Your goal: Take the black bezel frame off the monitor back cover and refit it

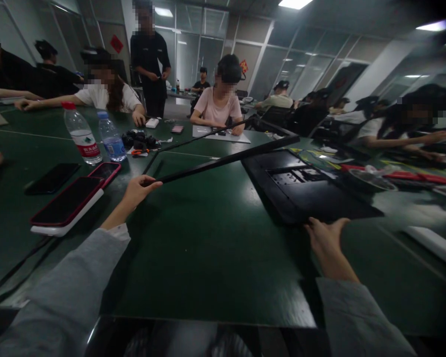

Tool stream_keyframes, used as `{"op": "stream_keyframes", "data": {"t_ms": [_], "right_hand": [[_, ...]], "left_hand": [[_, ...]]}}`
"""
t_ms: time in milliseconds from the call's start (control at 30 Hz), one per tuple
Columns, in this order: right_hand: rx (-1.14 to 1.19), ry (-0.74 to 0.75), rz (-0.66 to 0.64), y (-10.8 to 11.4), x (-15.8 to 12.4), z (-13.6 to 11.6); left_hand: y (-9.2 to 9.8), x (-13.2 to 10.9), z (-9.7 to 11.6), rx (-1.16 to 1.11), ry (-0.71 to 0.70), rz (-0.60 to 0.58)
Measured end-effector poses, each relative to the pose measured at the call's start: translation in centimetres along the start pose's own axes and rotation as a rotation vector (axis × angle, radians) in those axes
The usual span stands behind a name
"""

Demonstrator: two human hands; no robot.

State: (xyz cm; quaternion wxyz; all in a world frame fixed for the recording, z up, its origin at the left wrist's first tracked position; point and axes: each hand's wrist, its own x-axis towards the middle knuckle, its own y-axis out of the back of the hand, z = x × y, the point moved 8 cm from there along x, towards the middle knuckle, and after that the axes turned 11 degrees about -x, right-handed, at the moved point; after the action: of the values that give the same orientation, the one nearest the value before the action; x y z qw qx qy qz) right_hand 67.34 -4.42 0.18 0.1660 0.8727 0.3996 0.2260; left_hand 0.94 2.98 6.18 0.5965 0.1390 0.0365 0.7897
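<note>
My left hand point(137, 191) is closed on the near corner of a thin black frame point(223, 159), lifted off the green table point(208, 248) and reaching toward the far right. My right hand point(325, 238) grips the near edge of a flat black panel point(305, 191) lying on the table, its back showing a recessed opening. Both my arms wear grey sleeves.
Left of my left hand lie a red-edged phone point(106, 172), a dark device on a white base point(65, 206) and a black phone point(52, 178). Two water bottles point(82, 134) stand behind them. Several people sit around the table; one stands at the back.
</note>
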Motion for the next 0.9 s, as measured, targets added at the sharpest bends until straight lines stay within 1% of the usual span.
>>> {"op": "stream_keyframes", "data": {"t_ms": [67,100,267,367,400,433,467,533,567,600,633,700,733,767,800,833,900], "right_hand": [[0.087,-0.152,-0.010,-1.4,-0.4,0.5],[0.115,-0.179,-0.043,-2.3,-0.6,0.2],[0.181,-0.113,-0.328,-6.6,-0.8,-3.2],[0.135,-0.086,-0.523,-8.8,-0.4,-4.6],[0.109,-0.072,-0.567,-9.4,-0.2,-5.0],[0.085,-0.054,-0.575,-9.8,0.2,-5.4],[0.063,-0.031,-0.531,-10.0,0.9,-5.9],[0.047,0.042,-0.341,-9.3,2.3,-7.1],[0.074,0.083,-0.252,-8.8,2.8,-7.9],[0.127,0.113,-0.207,-8.5,3.1,-8.6],[0.198,0.129,-0.226,-8.5,3.2,-9.1],[0.326,0.127,-0.377,-9.2,2.9,-9.9],[0.342,0.117,-0.438,-9.5,2.6,-10.1],[0.317,0.117,-0.458,-9.6,2.5,-10.0],[0.262,0.136,-0.434,-9.5,2.4,-9.9],[0.187,0.177,-0.374,-9.2,2.3,-9.8],[0.017,0.305,-0.229,-8.9,2.1,-9.8]], "left_hand": [[0.2,0.1,0.0,0.009,-0.007,0.011],[0.2,0.1,0.0,0.014,-0.015,0.015],[0.5,0.5,-0.1,0.034,-0.083,-0.025],[0.6,0.6,-0.1,0.071,-0.097,-0.049],[0.6,0.5,0.0,0.087,-0.108,-0.055],[0.6,0.5,0.2,0.104,-0.128,-0.061],[0.5,0.4,0.4,0.123,-0.153,-0.066],[0.4,0.1,0.8,0.170,-0.204,-0.076],[0.2,0.0,1.0,0.197,-0.224,-0.081],[0.0,-0.2,1.0,0.223,-0.240,-0.087],[-0.3,-0.3,1.1,0.248,-0.255,-0.095],[-1.0,-0.7,1.3,0.292,-0.292,-0.112],[-1.3,-0.8,1.3,0.314,-0.314,-0.119],[-1.7,-0.9,1.4,0.333,-0.334,-0.127],[-2.0,-1.0,1.4,0.348,-0.353,-0.138],[-2.4,-1.0,1.3,0.357,-0.370,-0.157],[-3.0,-0.9,1.1,0.359,-0.393,-0.218]]}}
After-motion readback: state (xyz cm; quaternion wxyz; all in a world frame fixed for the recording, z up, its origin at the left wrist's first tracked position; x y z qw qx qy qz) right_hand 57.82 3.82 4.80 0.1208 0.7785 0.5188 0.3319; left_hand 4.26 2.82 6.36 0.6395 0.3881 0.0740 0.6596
